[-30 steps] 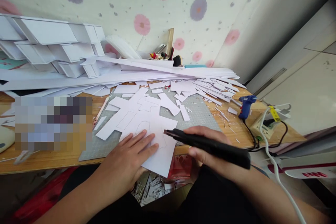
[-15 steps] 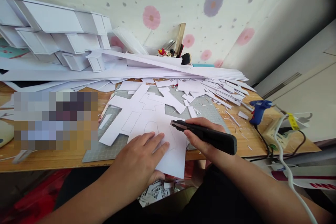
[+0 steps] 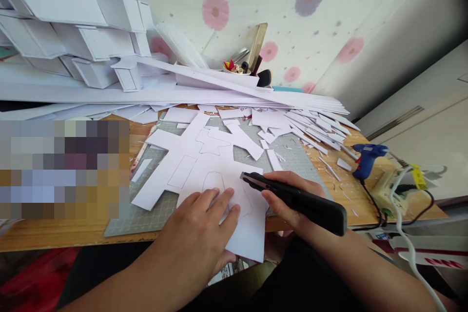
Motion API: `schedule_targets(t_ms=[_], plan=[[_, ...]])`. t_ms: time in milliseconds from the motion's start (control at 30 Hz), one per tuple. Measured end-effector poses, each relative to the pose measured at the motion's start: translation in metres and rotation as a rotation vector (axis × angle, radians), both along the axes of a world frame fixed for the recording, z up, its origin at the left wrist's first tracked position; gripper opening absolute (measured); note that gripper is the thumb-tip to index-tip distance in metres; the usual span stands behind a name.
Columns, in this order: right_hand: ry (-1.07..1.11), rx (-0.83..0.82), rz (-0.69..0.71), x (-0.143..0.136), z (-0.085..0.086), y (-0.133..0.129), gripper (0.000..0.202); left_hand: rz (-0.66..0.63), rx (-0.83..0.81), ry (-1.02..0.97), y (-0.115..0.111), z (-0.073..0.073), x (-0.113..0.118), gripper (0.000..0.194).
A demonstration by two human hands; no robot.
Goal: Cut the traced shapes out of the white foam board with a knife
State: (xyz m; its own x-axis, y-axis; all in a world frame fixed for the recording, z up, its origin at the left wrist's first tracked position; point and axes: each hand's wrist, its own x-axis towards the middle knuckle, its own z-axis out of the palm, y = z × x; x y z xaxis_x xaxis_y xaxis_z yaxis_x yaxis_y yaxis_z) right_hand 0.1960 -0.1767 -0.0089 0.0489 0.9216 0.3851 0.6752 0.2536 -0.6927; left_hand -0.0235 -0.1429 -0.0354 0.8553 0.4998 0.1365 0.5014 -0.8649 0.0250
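Observation:
A white foam board sheet [image 3: 248, 241] with pencil outlines lies over the grey cutting mat [image 3: 127, 222], its near end jutting past the table edge. My left hand [image 3: 204, 224] grips this sheet, fingers spread on top and thumb at the near edge, seemingly beneath it. A black utility knife [image 3: 310, 202] is held in my right hand [image 3: 292, 195], its short blade over the sheet close to a drawn line. Whether the blade tip touches the board I cannot tell. Farther up the sheet are a star-like outline and a cut-out arm shape.
White offcuts [image 3: 321, 126] litter the mat and wooden table [image 3: 329, 175]. A blue glue gun [image 3: 369, 158] and a power strip [image 3: 391, 195] with cables sit at right. Folded white board structures [image 3: 69, 0] and long strips [image 3: 219, 95] line the back, near a tool holder [image 3: 239, 68]. The left is pixelated.
The camera view has shifted slightly, moving things at right outward. My hands keep nearly the same places on the sheet, with the knife still over it.

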Motion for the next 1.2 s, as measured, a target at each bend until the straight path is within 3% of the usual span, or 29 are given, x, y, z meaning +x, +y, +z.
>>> schedule_targets(t_ms=[167, 533, 800, 933, 1033, 1100, 1200], plan=[[-0.048, -0.018, 0.021, -0.001, 0.006, 0.0, 0.017, 0.003, -0.019, 0.004, 0.001, 0.003, 0.002, 0.065], [-0.126, 0.04, 0.084, -0.002, -0.003, -0.003, 0.016, 0.037, -0.115, 0.039, -0.001, 0.012, 0.003, 0.06], [-0.222, 0.03, 0.194, -0.003, 0.007, -0.01, 0.017, 0.077, -0.153, 0.122, -0.004, 0.02, 0.007, 0.058], [-0.049, -0.039, 0.095, 0.017, 0.012, -0.026, 0.008, 0.071, -0.135, 0.091, -0.005, 0.015, 0.009, 0.058], [0.29, -0.067, -0.025, 0.037, 0.011, -0.025, 0.016, 0.039, -0.151, 0.05, 0.003, 0.012, 0.001, 0.053], [0.574, -0.075, 0.011, 0.046, 0.008, -0.015, 0.026, 0.005, -0.182, 0.04, 0.012, 0.013, -0.011, 0.051], [0.696, -0.18, 0.136, 0.048, 0.004, 0.005, 0.04, -0.042, -0.211, 0.055, 0.026, 0.02, -0.034, 0.057]])
